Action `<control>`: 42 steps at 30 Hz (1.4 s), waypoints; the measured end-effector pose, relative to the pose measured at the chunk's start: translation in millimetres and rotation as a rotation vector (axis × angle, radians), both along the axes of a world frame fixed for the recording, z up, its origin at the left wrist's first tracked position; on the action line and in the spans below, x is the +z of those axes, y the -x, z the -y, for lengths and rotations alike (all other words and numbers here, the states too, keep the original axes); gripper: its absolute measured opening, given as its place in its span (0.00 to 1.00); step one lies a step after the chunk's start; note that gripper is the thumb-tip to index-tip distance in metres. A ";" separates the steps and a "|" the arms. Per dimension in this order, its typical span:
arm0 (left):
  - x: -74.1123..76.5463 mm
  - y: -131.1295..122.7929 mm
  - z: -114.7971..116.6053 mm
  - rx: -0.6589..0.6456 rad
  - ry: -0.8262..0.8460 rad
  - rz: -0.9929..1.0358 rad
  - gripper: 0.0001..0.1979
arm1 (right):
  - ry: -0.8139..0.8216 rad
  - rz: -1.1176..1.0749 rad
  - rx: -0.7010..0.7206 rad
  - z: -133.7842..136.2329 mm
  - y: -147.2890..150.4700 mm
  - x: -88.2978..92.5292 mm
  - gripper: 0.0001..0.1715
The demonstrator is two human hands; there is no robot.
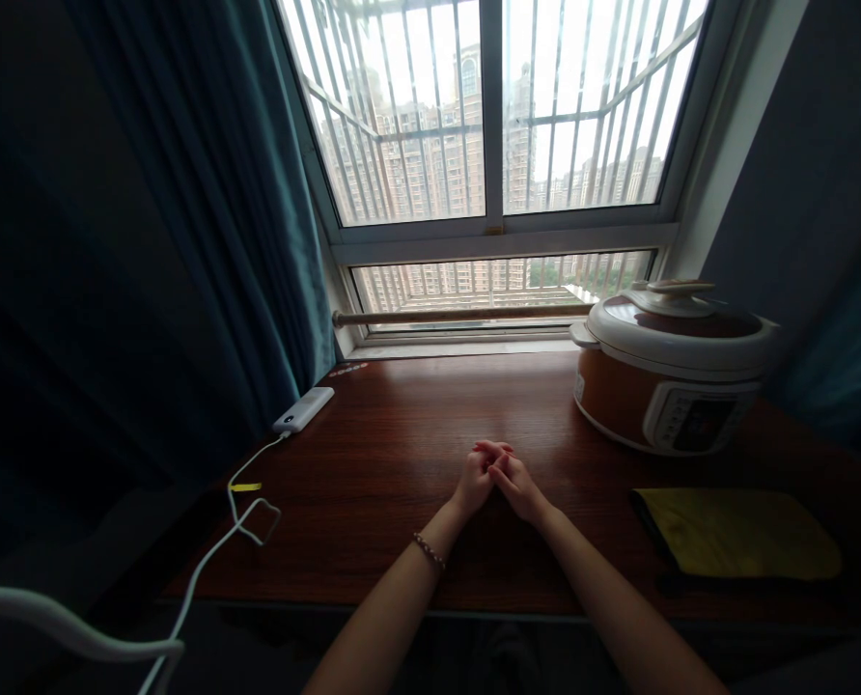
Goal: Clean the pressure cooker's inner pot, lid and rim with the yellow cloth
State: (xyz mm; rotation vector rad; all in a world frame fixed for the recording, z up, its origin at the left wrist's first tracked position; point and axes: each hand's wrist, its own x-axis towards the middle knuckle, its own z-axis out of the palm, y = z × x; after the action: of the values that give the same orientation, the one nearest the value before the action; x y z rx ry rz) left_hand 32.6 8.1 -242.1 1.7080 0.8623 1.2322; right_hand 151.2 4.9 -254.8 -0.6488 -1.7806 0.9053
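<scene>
My left hand (475,480) and my right hand (520,486) are clasped together over the middle of the wooden table (402,415). Their fingers are folded against one another, and no object shows in them. The palms are hidden. A beaded bracelet (429,551) circles my left wrist. To the right of my hands lies a folded yellow-green cloth (741,533) with a dark edge. Beyond it stands a brown and white electric cooker (673,376) with its lid on. Neither hand touches the cloth or the cooker.
A white power bank (304,409) lies at the table's left edge, with a white cable (197,571) running from it toward the lower left. A yellow tag (246,487) is on the cable. A blue curtain (257,212) hangs at left. A barred window (416,116) is behind the table.
</scene>
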 end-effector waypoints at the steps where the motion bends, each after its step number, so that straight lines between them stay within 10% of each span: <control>1: 0.0 0.0 0.0 0.000 0.001 0.000 0.18 | 0.000 0.000 0.000 0.0 0.1 -0.1 0.26; 42: -3.2 -0.3 -1.7 -0.016 0.019 0.023 0.18 | 0.006 -0.011 0.010 0.0 0.7 -1.1 0.25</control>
State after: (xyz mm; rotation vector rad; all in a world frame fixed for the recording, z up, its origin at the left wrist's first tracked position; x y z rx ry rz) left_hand 32.9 9.8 -245.3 1.6793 0.8427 1.2267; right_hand 150.5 4.9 -255.9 -0.6387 -1.7735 0.9196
